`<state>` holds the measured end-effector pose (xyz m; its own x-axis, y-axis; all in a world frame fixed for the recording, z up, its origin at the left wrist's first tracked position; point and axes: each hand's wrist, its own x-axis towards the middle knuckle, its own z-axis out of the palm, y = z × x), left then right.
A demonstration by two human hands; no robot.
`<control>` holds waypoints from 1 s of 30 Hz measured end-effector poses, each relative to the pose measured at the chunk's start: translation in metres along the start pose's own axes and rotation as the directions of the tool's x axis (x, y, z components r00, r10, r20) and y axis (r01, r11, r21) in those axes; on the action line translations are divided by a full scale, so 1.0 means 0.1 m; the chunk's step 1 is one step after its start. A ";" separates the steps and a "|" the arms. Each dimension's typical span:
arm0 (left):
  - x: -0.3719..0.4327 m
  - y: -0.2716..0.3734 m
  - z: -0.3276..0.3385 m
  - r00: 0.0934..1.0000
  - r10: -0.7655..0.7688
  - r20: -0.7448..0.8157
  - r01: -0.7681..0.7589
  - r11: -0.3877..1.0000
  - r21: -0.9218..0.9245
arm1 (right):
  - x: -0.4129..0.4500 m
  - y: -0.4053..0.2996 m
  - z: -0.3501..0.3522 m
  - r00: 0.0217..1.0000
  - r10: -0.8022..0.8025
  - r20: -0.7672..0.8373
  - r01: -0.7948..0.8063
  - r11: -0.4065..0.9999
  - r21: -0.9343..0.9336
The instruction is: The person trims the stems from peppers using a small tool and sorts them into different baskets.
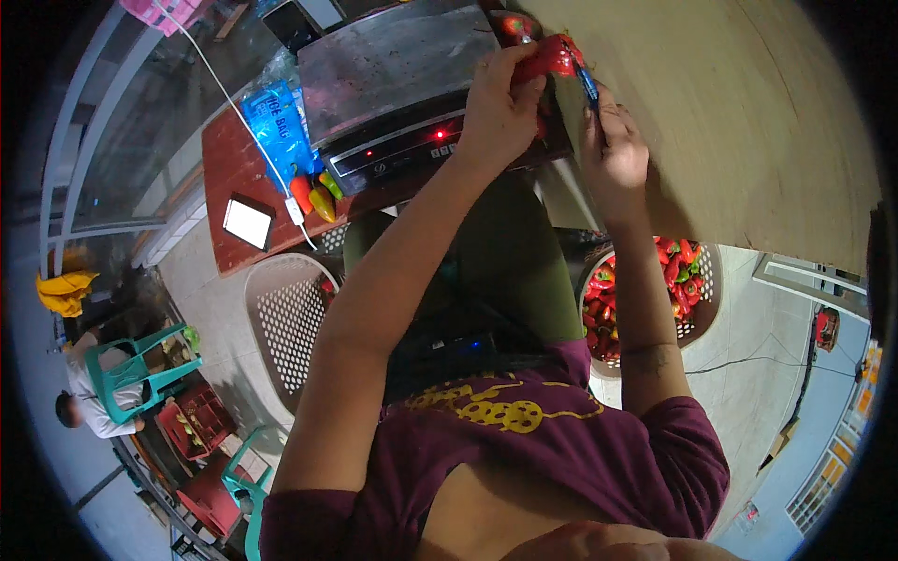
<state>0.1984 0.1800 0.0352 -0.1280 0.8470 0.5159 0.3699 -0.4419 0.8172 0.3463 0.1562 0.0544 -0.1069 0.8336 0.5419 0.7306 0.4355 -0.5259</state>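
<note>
My left hand (501,98) holds a red pepper (554,57) above the right end of a digital weighing scale (407,77). My right hand (614,137) grips a small blue-handled cutting tool (588,84), its tip at the pepper's right side; whether it is a knife or scissors I cannot tell. Behind the held pepper lies another red pepper (518,26). A red, an olive-yellow and a green pepper (323,203) rest at the scale's front left corner. Below my right forearm stands a basket full of mostly red peppers (679,277).
A blue ice bag pack (277,126), a white cable and a lit phone-like device (248,222) lie on the red table (231,161). A perforated basket (287,329) stands at left, a plywood board (722,133) at right. A person (105,393) sits far left.
</note>
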 end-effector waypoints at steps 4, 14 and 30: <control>0.02 0.15 0.01 0.993 -0.121 0.005 0.119 0.964 -0.239 | -0.01 0.09 0.05 0.997 -0.070 -0.031 0.071 0.997 0.018; -0.01 0.17 0.11 0.950 -0.311 0.003 0.303 0.922 -0.240 | -0.02 0.09 0.09 0.995 -0.090 -0.052 0.089 0.995 -0.034; 0.02 0.28 0.10 0.837 -0.540 0.086 0.494 0.680 -0.542 | -0.05 0.25 0.21 0.993 -0.092 -0.077 0.085 0.993 -0.085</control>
<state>0.2173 0.1723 0.0565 -0.2273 0.9733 -0.0311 -0.3103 -0.0421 0.9497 0.3507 0.1698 0.0250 -0.1217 0.7615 0.6367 0.7737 0.4745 -0.4197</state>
